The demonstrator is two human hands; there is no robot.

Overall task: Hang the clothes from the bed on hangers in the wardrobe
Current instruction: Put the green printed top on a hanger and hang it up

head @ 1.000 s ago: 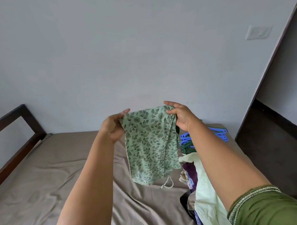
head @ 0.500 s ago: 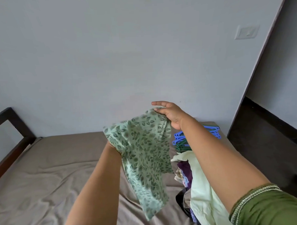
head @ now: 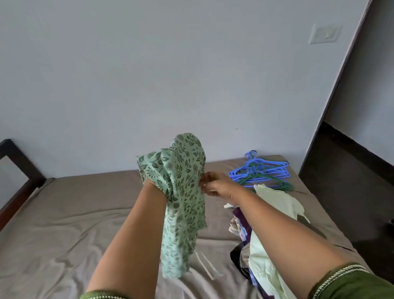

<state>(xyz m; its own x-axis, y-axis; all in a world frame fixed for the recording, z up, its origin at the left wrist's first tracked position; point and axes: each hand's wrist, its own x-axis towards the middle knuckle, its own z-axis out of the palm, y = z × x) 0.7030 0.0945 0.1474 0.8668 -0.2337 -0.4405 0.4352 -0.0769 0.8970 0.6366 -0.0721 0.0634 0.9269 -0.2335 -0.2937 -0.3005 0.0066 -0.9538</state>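
Here, a thin mint-green garment (head: 182,195) with a dark leaf print drapes over the raised left hand (head: 170,173), which it hides; whether those fingers are curled cannot be told. The right hand (head: 215,187) pinches the cloth's edge at 3 o'clock. Farther toward 3 o'clock lie blue and green plastic hangers (head: 260,173); at 5 o'clock, a rumpled clothes pile (head: 270,248). All rest on the bed (head: 70,222), its taupe sheet creased.

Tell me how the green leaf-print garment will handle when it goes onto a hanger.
Probably floppy: the leaf-print garment drapes limply over the left hand. Likely light, since the right hand only pinches its edge. Its dangling drawstring may snag on the hangers.
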